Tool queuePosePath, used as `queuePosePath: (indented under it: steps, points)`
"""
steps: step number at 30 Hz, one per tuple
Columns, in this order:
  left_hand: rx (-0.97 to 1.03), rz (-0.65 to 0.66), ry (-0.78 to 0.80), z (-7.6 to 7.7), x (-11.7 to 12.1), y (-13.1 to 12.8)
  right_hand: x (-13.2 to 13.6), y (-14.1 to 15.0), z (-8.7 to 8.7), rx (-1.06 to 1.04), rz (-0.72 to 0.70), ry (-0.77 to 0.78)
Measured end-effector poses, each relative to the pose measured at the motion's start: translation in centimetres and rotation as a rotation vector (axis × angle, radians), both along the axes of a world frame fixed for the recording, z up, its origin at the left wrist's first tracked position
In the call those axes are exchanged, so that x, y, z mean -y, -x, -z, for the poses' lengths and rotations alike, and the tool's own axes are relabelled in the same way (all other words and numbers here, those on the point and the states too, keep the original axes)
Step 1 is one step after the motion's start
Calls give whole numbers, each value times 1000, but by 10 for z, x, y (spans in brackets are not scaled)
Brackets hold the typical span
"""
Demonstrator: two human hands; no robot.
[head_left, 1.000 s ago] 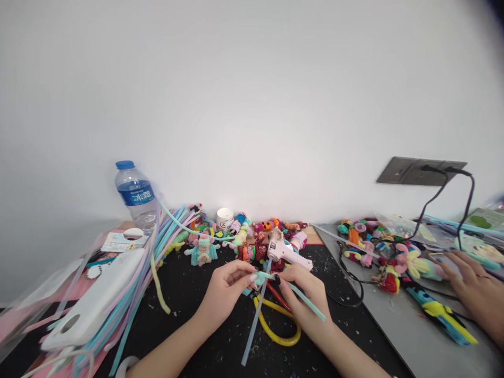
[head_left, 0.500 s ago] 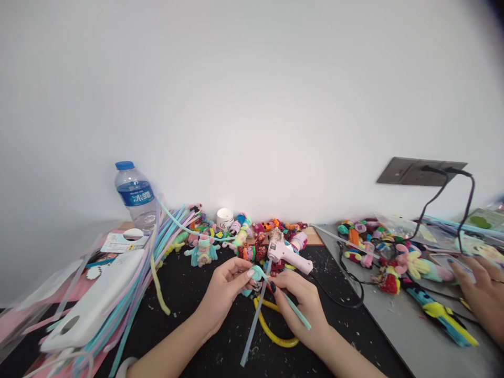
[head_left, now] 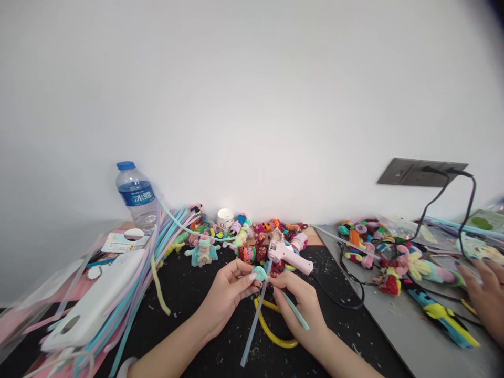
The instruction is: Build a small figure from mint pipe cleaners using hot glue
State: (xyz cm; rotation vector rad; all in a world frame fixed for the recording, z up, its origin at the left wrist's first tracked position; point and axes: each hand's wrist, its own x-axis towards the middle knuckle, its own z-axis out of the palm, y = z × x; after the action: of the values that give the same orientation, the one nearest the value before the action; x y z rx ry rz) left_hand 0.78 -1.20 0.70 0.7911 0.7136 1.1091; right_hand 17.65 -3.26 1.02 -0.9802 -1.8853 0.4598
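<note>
black mat (head_left: 181, 294), mint strip (head_left: 260, 273) between hands (head_left: 222, 291)

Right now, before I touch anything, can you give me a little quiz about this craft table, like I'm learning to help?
1. True or false: the left hand is holding a mint-green pipe-cleaner coil.
2. What colour is the cap on the water bottle?
A) red
B) blue
C) green
3. Fill in the number: ____ black plugs are in the wall socket panel.

Key: 1 true; 2 B; 3 two.
</note>
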Motion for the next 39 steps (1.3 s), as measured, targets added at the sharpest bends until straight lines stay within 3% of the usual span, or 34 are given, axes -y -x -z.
queuePosePath:
  steps: [9,26,39]
  points:
    - [32,61,24,2,2,1,0,1,-1,1,13,43]
    - [-103,27,-2,5,-1,-1,-1,1,-2,-46,-27,140]
    - [-263,-45,-181,7,-5,1,-7,-4,-5,-64,24,192]
